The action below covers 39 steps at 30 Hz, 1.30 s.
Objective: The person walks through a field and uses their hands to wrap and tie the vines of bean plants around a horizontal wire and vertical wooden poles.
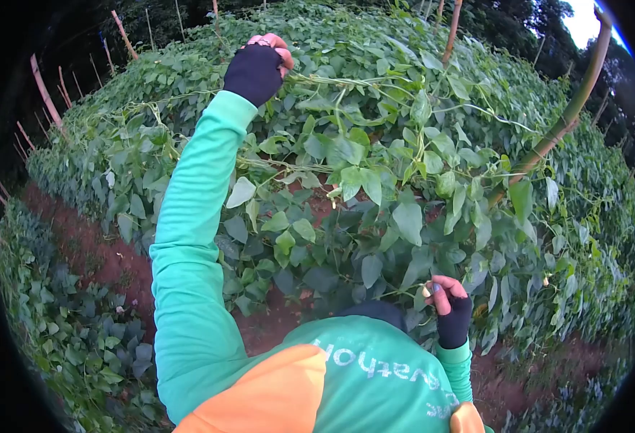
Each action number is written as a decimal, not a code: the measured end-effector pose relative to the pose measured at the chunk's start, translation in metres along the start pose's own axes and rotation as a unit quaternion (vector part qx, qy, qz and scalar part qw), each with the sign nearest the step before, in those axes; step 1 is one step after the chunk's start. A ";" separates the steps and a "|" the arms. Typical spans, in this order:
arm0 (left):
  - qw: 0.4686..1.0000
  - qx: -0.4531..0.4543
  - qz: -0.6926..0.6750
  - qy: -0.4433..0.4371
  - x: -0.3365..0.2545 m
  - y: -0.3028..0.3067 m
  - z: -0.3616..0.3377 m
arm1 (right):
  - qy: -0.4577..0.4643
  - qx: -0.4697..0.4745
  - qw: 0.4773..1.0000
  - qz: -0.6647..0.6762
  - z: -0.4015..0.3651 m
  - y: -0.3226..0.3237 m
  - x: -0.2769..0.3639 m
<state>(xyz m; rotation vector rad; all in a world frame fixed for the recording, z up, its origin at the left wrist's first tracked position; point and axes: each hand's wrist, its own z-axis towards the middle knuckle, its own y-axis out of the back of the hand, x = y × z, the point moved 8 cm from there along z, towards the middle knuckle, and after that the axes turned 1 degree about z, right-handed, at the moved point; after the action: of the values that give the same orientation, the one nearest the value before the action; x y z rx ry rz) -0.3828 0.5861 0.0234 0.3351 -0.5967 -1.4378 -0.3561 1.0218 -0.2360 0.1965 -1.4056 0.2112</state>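
Head view shows, at upper centre of the frame, the left hand (261,63) in a black fingerless glove (251,76), its fingers curled around thin green vine stems (340,81). At lower right, the similarly gloved right hand (449,304) narrowly pinches one small, pale yellowish bud (426,291), near broad green leaves (408,221).

Extends left arm (189,220) well forward, nearly straight, with left hand (261,68) curled at the fingers (283,53). Holds right forearm (457,368) much lower, with right hand (450,307) bent and drawn together at the fingertips (438,290).
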 end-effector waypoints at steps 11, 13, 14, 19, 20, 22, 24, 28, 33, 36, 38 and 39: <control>0.959 -0.222 -0.155 0.081 -0.050 0.081 -0.051 | 0.107 -0.096 0.971 -0.192 0.000 0.034 0.039; 0.889 -0.235 -0.327 0.217 -0.074 0.076 -0.083 | 0.092 -0.120 0.978 -0.146 -0.001 0.045 0.031; 0.839 -0.230 -0.454 0.192 -0.089 0.066 -0.103 | 0.088 -0.134 0.974 -0.157 -0.003 0.047 0.033; 0.576 0.002 -0.814 -0.078 -0.244 0.047 -0.097 | 0.065 -0.162 0.969 -0.175 -0.028 0.049 0.018; 0.532 0.069 -0.835 -0.121 -0.272 0.050 -0.091 | 0.047 -0.167 0.967 -0.186 -0.035 0.046 0.014; 0.421 0.166 -0.873 -0.184 -0.307 0.063 -0.082 | 0.034 -0.188 0.961 -0.200 -0.057 0.037 0.006; 0.308 0.207 -0.905 -0.208 -0.328 0.074 -0.085 | 0.000 -0.223 0.950 -0.218 -0.084 0.036 -0.003; 0.166 0.205 -0.937 -0.230 -0.370 0.087 -0.105 | -0.106 -0.302 0.926 -0.199 -0.149 0.041 -0.032; 0.067 0.224 -0.967 -0.105 -0.401 0.109 -0.121 | -0.147 -0.310 0.923 -0.175 -0.187 0.050 -0.059; 0.090 0.386 -0.911 -0.112 -0.433 0.115 -0.120 | -0.097 -0.299 0.936 -0.160 -0.187 0.066 -0.067; 0.097 0.443 -0.876 -0.166 -0.460 0.118 -0.122 | -0.099 -0.286 0.937 -0.174 -0.190 0.082 -0.065; 0.100 0.452 -0.864 -0.200 -0.479 0.120 -0.122 | -0.105 -0.285 0.935 -0.185 -0.194 0.092 -0.067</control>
<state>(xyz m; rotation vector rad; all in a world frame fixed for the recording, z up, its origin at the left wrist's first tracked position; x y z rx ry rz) -0.2264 1.0547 -0.0953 2.4334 -1.8403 -3.2420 -0.2051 1.1589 -0.3316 -0.0026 -1.5527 -0.5431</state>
